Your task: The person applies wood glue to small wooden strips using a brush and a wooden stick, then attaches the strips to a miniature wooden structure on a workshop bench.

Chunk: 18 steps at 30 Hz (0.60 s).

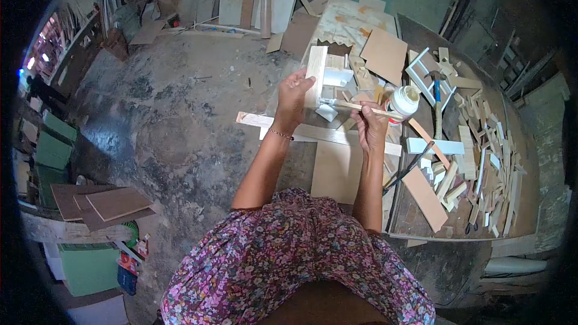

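Observation:
My left hand (292,95) is closed round a short pale wooden board (317,72), held upright with its broad face to the right. In my right hand (370,125) is a thin brush (352,106) with a wooden handle, pinched between the fingers. The brush's whitish tip is right at the lower end of the board. Just beyond my right fingers stands an open white plastic jar (404,102) with a red label and yellowish stuff round its mouth. Below both hands a long pale wooden strip (319,131) lies crosswise.
On the workbench (469,222) at the right lie many wood offcuts (481,162), a blue-handled hammer (437,93) and a square brown panel (383,55). A white-painted frame (421,75) lies beside the hammer. Brown boards (102,204) are stacked at the left, above the stained floor (180,114).

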Each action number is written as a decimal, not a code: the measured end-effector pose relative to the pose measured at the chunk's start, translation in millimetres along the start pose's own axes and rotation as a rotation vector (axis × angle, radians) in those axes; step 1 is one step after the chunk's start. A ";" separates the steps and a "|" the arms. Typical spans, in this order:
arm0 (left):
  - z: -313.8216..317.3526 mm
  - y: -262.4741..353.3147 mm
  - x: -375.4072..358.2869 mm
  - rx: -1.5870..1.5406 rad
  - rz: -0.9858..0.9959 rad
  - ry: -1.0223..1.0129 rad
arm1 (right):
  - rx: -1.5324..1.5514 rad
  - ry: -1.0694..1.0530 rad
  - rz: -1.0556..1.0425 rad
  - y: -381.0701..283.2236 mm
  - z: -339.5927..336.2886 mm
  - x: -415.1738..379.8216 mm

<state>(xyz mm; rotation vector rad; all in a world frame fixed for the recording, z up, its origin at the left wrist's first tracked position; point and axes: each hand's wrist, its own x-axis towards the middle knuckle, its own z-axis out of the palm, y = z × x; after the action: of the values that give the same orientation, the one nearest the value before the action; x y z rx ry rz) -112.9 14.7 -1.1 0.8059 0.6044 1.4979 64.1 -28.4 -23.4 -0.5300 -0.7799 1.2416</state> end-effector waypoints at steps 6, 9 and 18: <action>-5.9 0.4 3.8 0.047 -0.009 0.046 | 0.040 -0.007 -0.010 -5.3 -1.9 -1.6; -0.1 -0.8 -0.4 -0.020 -0.033 -0.012 | 0.067 -0.022 -0.019 -3.6 5.2 -0.5; -3.2 -0.8 3.9 -0.029 -0.085 0.000 | 0.050 -0.007 0.000 0.7 -3.8 -0.5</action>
<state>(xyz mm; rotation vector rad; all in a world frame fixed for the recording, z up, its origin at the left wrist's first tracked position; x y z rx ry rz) -114.8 19.0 -3.2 0.7487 0.6090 1.4260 66.5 -28.5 -26.5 -0.4855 -0.7530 1.2600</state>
